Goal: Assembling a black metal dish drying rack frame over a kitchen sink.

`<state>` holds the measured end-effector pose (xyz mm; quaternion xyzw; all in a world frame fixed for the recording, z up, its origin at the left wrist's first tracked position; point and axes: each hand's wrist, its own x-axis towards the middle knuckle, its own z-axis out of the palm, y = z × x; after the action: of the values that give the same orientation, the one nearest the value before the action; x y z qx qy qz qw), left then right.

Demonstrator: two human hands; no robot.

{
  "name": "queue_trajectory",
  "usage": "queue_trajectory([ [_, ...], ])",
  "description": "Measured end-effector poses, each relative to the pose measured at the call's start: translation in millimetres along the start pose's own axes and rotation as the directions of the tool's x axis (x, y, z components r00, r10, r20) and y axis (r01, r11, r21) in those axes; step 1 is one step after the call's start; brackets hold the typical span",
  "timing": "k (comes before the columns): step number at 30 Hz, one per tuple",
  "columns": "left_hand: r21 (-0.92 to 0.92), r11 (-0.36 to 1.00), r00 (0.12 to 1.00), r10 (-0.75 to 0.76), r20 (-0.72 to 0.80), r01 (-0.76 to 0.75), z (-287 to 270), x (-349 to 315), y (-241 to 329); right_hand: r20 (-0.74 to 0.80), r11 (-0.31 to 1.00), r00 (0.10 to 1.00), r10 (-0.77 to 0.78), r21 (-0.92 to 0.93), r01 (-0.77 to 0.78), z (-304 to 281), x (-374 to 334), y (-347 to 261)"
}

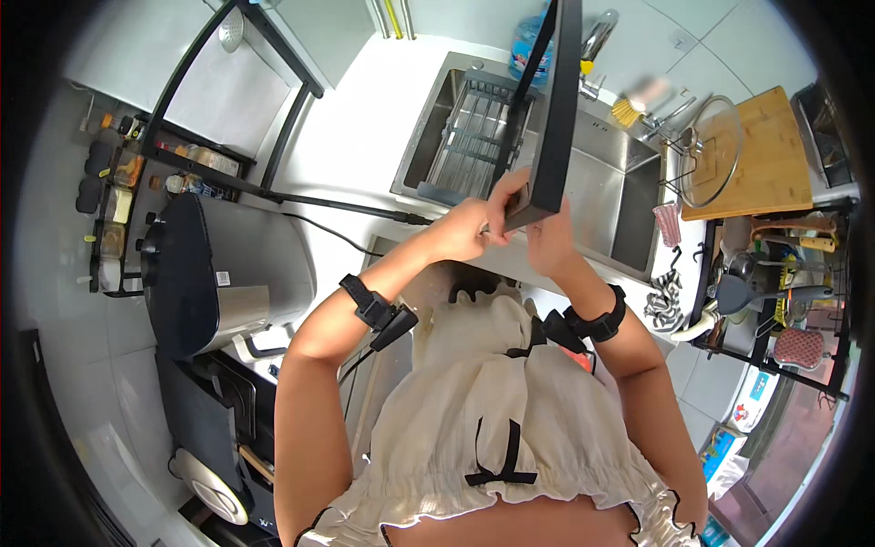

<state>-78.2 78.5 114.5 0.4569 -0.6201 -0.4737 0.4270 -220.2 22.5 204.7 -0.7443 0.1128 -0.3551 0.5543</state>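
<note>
A black metal frame [558, 109] of square bars rises in front of me over the sink, its lower end close to my body. My right hand [550, 242] is wrapped around this lower end, fingers showing on the left side and palm on the right. Against it on the left, my left hand [465, 230] is closed with its fingertips at the frame's end; whatever they pinch is hidden. A black rod [365, 209] runs from the left toward my left wrist, and I cannot see whether the hand touches it.
A steel sink [597, 196] holds a grey drying rack [474, 132]. To the left stand a black rack frame [292, 137] and a large dark-lidded appliance [187, 273]. On the right are a wooden cutting board [752, 159], a glass lid [715, 155] and a utensil rack [775, 301].
</note>
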Motion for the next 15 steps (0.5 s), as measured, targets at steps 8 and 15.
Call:
queue_trajectory([
  [8,0.006,0.993,0.993,0.116,-0.015,-0.116,7,4,-14,-0.454,0.785,0.857,0.246,-0.425,-0.451,-40,-58,125],
  [15,0.057,0.995,0.995,-0.085,0.057,0.082,7,3,-3,-0.057,0.496,0.513,0.856,0.367,-0.787,-8,-96,196],
])
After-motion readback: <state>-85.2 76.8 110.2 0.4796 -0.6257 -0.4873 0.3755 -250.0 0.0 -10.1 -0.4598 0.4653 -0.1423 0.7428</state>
